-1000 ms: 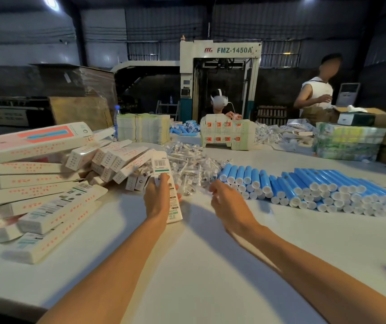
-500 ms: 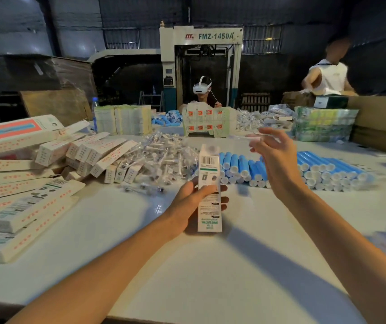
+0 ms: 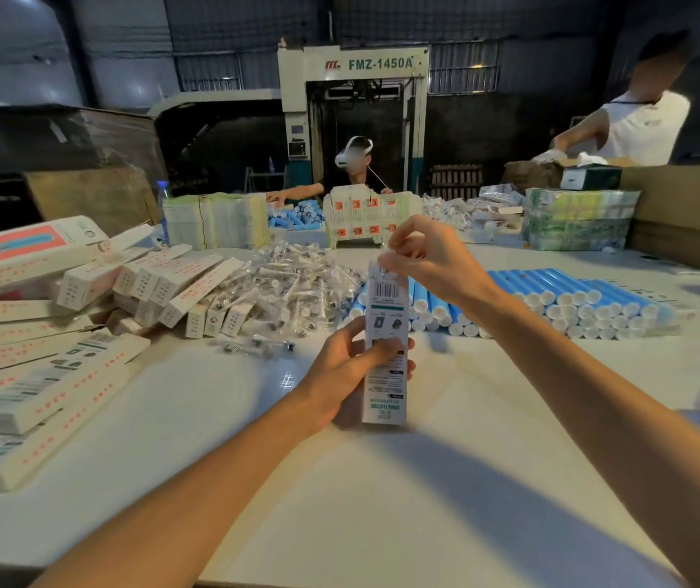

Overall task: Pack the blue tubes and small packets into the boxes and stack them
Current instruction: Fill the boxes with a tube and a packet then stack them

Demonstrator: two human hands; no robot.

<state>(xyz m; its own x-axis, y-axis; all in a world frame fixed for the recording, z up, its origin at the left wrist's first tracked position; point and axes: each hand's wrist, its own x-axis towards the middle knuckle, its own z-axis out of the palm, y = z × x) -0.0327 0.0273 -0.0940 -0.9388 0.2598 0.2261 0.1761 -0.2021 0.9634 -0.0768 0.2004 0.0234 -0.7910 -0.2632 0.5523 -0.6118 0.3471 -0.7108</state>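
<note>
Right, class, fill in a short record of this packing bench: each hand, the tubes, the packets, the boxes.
left hand: grips the box around its middle, upright
right hand: pinches what looks like a clear packet at the box's top end
blue tubes: rows lying on the table, behind and right of the box
loose packets: heap behind the box, left of the tubes
other boxes: piled at the table's left

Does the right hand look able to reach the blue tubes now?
Probably yes. The right hand is at the top of the box that the left hand holds upright; the blue tubes lie just beyond it, nothing between. Its fingers pinch at the box top, so it must let go first.
</note>
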